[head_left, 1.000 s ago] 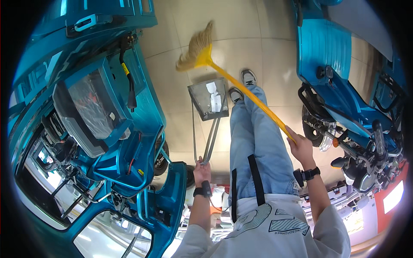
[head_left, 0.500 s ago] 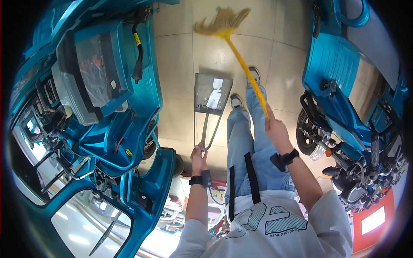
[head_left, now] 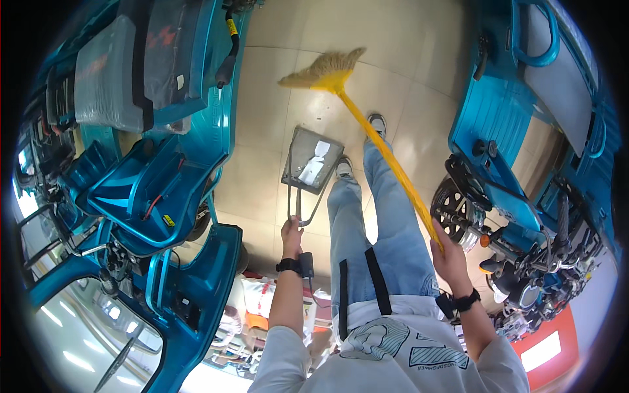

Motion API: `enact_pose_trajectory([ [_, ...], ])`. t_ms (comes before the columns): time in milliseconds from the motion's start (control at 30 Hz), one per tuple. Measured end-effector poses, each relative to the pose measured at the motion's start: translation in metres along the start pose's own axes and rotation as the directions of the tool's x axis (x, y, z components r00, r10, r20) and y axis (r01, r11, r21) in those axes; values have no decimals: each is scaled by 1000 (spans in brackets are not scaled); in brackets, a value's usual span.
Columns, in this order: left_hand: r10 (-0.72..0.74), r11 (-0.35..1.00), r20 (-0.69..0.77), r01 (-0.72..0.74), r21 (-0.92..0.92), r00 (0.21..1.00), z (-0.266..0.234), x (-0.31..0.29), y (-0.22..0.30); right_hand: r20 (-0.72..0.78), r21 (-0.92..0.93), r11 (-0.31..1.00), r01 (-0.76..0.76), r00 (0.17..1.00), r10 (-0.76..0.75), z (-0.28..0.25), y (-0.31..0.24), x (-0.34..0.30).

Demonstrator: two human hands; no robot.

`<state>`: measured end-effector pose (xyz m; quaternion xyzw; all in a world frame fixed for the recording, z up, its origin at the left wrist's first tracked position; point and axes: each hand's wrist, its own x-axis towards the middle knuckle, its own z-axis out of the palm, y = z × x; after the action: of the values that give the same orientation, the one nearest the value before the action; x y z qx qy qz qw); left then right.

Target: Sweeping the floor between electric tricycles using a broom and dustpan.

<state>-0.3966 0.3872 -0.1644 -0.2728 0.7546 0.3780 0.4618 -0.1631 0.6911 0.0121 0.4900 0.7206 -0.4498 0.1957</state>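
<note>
My left hand (head_left: 292,237) is closed round the bent tube handle of a grey dustpan (head_left: 293,156), whose pan is down by the floor ahead of my feet. White scraps of paper (head_left: 315,164) lie in the pan with some small bits of dirt. In my right hand (head_left: 452,262) is the upper end of the yellow handle of a broom (head_left: 401,175). The handle slants away to the left. Its tan bristles (head_left: 325,71) spread over the tiles beyond the dustpan. A few specks lie on the floor between bristles and pan.
Teal three-wheeled vehicles (head_left: 164,196) stand close on my left, with plastic-wrapped seats (head_left: 108,78). Another teal vehicle (head_left: 493,108) and its front wheel (head_left: 452,203) stand on my right. Beige floor tiles (head_left: 406,59) run between them.
The broom's bristles have come nearer to the dustpan and my right hand has drawn back toward me. The dustpan has tilted round slightly. The view has shifted forward past the vehicles.
</note>
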Motion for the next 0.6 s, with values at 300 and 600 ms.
enact_pose_trajectory([
  [300,-42,998,-76,38,-57,996,5,15,-10,-25,-19,999,26,999,-26,31,-33,136],
  [600,-51,998,-64,49,-42,997,-2,16,-5,145,33,987,158,976,-161,17,31,53],
])
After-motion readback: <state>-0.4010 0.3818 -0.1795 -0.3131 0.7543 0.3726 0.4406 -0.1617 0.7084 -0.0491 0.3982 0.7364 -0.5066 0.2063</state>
